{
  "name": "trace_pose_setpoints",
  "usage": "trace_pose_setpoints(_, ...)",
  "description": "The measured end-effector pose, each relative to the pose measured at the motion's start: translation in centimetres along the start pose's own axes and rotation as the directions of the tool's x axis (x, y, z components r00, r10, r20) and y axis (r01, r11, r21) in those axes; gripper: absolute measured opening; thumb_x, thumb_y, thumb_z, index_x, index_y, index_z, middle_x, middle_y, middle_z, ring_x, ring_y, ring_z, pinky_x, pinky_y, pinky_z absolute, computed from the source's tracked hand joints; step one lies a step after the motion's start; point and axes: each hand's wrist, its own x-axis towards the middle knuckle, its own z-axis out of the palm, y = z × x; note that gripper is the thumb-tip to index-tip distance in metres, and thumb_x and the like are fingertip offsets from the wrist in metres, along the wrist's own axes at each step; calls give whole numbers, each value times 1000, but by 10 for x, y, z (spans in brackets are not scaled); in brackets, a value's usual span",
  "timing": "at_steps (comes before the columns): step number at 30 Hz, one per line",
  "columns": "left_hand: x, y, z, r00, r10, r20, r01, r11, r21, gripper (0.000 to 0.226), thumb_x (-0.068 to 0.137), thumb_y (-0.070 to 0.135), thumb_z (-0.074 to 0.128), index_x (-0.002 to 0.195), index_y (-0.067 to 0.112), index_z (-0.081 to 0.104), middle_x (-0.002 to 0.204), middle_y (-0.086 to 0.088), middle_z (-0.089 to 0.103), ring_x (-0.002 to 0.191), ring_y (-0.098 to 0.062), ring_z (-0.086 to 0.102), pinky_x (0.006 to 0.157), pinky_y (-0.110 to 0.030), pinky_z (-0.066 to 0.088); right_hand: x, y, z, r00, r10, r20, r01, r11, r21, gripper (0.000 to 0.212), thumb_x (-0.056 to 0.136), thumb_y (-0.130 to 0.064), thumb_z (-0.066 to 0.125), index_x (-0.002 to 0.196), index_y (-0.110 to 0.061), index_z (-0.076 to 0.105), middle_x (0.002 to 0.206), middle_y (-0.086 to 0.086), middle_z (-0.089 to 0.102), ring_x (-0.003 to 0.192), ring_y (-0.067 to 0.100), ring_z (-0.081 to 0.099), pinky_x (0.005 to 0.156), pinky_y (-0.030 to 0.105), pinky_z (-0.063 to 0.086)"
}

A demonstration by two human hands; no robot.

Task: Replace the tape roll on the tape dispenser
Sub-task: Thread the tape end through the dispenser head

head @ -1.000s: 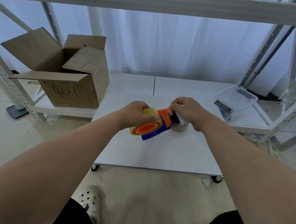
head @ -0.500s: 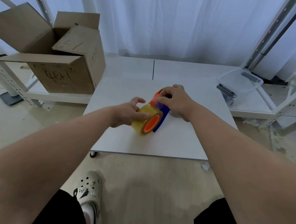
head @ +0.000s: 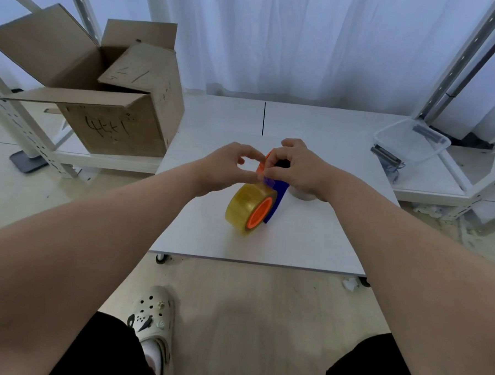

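Roll already on the dispenser just below our hands, so we're prob threading: left hand pinching the tape end w/ thumb and finger, right hand curled gripping the dispenser's top; next, feed it thru w/o twisting.

front: table bare | left: cardboard box | right: plastic tub

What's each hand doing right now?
Left hand: fingertips pinched at the top of the tape dispenser.
Right hand: closed on the tape dispenser's upper end.
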Motion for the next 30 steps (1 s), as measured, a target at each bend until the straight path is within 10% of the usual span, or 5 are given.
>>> trace_pose_setpoints(10, 2, 8, -7, 985, -106, 134, 101, 994, 43, 18, 82, 22, 71, 99, 15, 70, 117, 3, 54, 117, -14, 41, 91, -29, 31, -3, -1, 0, 1000, -9, 24, 9, 1000, 25, 11, 81, -23, 69, 87, -28, 62, 141, 1, 33, 130, 21, 35, 87, 25, 43)
trace_pose_setpoints(14, 0, 13, -7, 986, -84, 145, 73, 994, 80, 16, 83, 20, 70, 96, 10, 71, 102, 11, 53, 105, -11, 43, 89, -28, 31, -4, -2, -2, 996, 72, 45, -79, 979, 186, 67, 77, -21, 74, 131, -30, 36, 141, 1, 31, 114, 20, 45, 64, 13, 43)
trace_pose_setpoints(21, -2, 9, -9, 988, -25, 153, -1, 985, 170, 5, 83, 23, 70, 86, 19, 70, 101, 9, 50, 82, -7, 46, 69, -21, 36, -10, 14, -10, 982, 130, 140, -155, 970, 188, 104, 75, 4, 62, 148, -38, 0, 142, 12, 44, 116, 27, 51, 84, 30, 48)
trace_pose_setpoints(25, -3, 9, -12, 989, 27, 143, -68, 955, 290, 3, 84, 28, 68, 85, 30, 67, 108, 2, 47, 84, -6, 45, 74, -21, 36, -12, 23, -3, 972, 150, 178, -175, 975, 135, 108, 71, -1, 76, 149, -33, 7, 144, 10, 39, 124, 29, 46, 105, 43, 42)
trace_pose_setpoints(30, -2, 14, -16, 979, 81, 188, -159, 880, 448, 9, 85, 28, 67, 94, 26, 67, 98, 1, 44, 78, -5, 44, 69, -21, 36, -11, 24, 1, 983, 99, 152, -117, 986, 116, 84, 67, -10, 83, 134, -27, 34, 126, 4, 48, 113, 26, 53, 90, 33, 50)
